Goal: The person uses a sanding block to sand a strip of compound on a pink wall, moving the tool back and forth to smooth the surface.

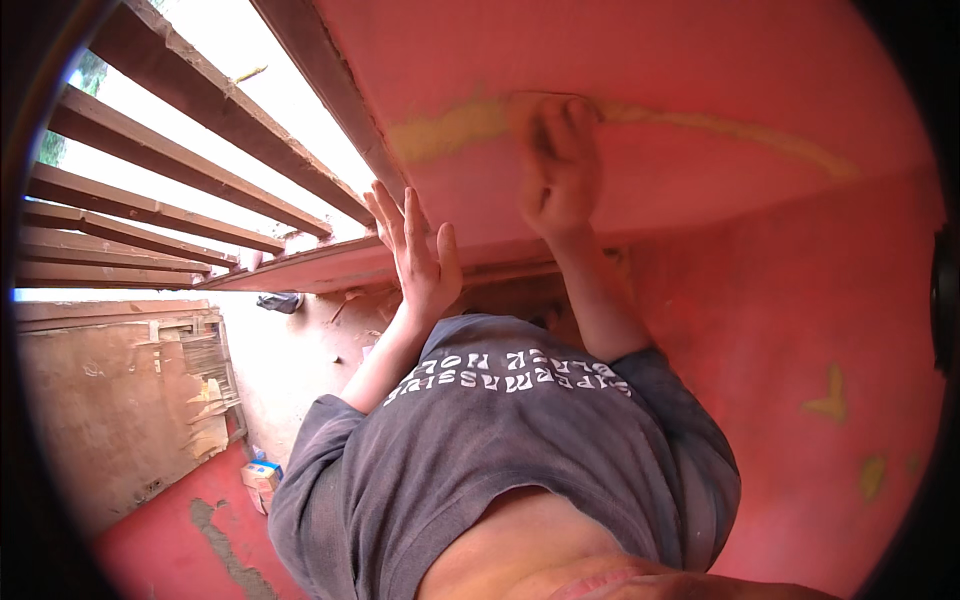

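My right hand (pixel 561 169) is raised to the red-painted wall (pixel 675 67), its fingers curled and blurred. It presses a thin flat sheet (pixel 525 99) against the wall; only the sheet's edge shows past the fingers, and its material is hard to tell. Under that hand runs a yellowish filler strip (pixel 454 131), wide near the window frame and narrowing to the right. My left hand (pixel 421 259) is held up with fingers apart and nothing in it, beside the lower corner of the wooden window frame (pixel 330 90). Whether its fingertips touch the frame cannot be told.
Slanting wooden bars (pixel 202 157) cross the bright opening at left. Below are a worn wooden panel (pixel 112 405) with splintered edges, a small cardboard box (pixel 261 480) and a dark bag (pixel 280 301). A grey patch (pixel 225 547) marks a red surface. More yellowish patches (pixel 831 401) dot the right wall.
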Available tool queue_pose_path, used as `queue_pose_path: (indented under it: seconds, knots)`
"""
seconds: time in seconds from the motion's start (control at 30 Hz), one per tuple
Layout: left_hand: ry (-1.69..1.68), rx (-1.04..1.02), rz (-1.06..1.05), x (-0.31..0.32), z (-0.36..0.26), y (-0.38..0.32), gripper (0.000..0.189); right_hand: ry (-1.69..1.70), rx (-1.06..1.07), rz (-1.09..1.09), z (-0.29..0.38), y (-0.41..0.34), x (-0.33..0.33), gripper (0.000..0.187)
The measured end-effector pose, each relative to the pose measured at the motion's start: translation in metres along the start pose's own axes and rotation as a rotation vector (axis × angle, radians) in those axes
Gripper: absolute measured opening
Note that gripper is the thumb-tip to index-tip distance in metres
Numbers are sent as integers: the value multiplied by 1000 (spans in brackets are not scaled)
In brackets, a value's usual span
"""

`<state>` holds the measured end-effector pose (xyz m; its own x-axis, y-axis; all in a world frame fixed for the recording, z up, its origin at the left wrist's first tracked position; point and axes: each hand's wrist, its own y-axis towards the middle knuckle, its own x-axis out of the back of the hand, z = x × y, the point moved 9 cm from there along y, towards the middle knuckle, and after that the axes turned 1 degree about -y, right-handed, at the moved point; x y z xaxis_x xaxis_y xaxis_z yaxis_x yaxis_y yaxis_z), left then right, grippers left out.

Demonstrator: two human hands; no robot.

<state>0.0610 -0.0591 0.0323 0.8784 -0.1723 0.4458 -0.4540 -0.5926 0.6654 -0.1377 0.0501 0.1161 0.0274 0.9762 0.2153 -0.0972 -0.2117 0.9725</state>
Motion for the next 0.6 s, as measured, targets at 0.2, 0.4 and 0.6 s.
queue_pose_path:
  seconds: [0.2,0.4,0.6]
  knots:
    - [44,37,-91,32,22,-8,71,-58,-301,-243,-6,40,35,37]
    - [135,41,-98,48,27,-7,73,253,-43,327,105,-1,-76,38]
    - [138,146,-145,77,56,-32,75,-57,-203,88,12,-7,-22,37]
